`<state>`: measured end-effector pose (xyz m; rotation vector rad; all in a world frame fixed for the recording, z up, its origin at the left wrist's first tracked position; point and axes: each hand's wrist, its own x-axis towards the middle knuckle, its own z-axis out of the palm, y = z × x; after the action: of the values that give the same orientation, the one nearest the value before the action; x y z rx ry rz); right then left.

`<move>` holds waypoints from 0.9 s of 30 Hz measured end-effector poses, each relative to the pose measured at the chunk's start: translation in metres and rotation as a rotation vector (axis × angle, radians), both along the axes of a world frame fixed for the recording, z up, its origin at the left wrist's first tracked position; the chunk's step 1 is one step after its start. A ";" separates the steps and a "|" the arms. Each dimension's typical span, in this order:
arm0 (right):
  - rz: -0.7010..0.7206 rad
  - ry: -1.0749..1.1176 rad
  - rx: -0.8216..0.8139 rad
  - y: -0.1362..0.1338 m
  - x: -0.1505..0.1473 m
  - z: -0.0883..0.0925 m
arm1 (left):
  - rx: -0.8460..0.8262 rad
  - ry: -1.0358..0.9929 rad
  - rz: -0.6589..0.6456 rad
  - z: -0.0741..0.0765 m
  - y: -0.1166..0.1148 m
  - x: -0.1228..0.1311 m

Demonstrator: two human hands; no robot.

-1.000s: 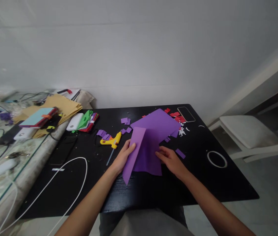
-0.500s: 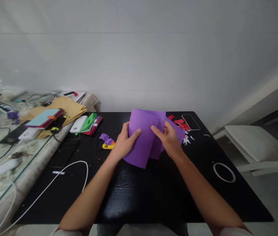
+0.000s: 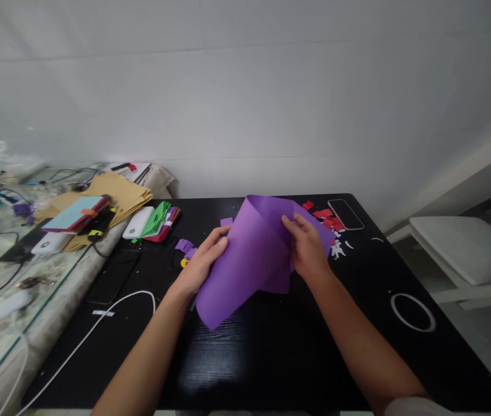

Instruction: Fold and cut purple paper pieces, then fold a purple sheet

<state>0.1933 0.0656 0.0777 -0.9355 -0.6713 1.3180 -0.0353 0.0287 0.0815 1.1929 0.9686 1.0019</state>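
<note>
A sheet of purple paper (image 3: 245,254), bent into a loose curve, is held above the black table. My left hand (image 3: 206,257) grips its left edge, thumb on the near face and fingers partly hidden behind. On the right side, my right hand (image 3: 308,245) pinches the paper near its upper right part. More purple paper (image 3: 322,232) shows behind and beyond the right hand. Small purple pieces (image 3: 184,247) lie left of the sheet, beside a yellow-handled tool mostly covered by my left hand.
Red scraps (image 3: 331,219), white scraps (image 3: 338,249) and a phone-shaped object (image 3: 346,214) lie at the back right. Toward the right edge is a white ring (image 3: 413,312). Colored paper bundles (image 3: 162,222), a dark phone (image 3: 115,276) and a white cable (image 3: 93,329) occupy the left.
The purple sheet has curled and tilted, its lower end swinging toward the lower left. My left hand has moved left and slightly down; my right hand has shifted slightly right.
</note>
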 end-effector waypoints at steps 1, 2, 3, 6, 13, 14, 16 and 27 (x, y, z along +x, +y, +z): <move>-0.001 0.036 -0.018 0.003 0.003 0.000 | 0.010 0.041 -0.014 0.002 0.004 -0.001; -0.013 0.062 -0.021 0.007 0.006 0.000 | 0.028 0.077 -0.026 0.005 0.008 -0.001; -0.060 0.090 -0.005 0.011 0.010 0.000 | 0.050 0.087 -0.031 0.010 0.012 0.000; -0.210 0.180 0.012 0.020 0.021 -0.003 | 0.087 -0.073 -0.037 0.023 0.024 0.005; -0.054 0.097 0.000 0.010 0.027 -0.003 | 0.185 -0.197 0.242 0.021 0.032 0.026; 0.030 0.054 -0.001 0.007 0.027 0.000 | 0.190 -0.166 0.321 0.019 0.033 0.027; 0.190 -0.003 -0.010 0.002 0.030 0.008 | 0.194 -0.131 0.419 0.016 0.033 0.023; 0.280 -0.282 0.050 0.011 0.058 0.019 | 0.102 -0.005 0.021 0.029 0.025 -0.008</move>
<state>0.2510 0.0762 0.0966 -1.0232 -1.0805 1.4184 -0.0433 0.0541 0.1102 1.2661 0.9366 1.0809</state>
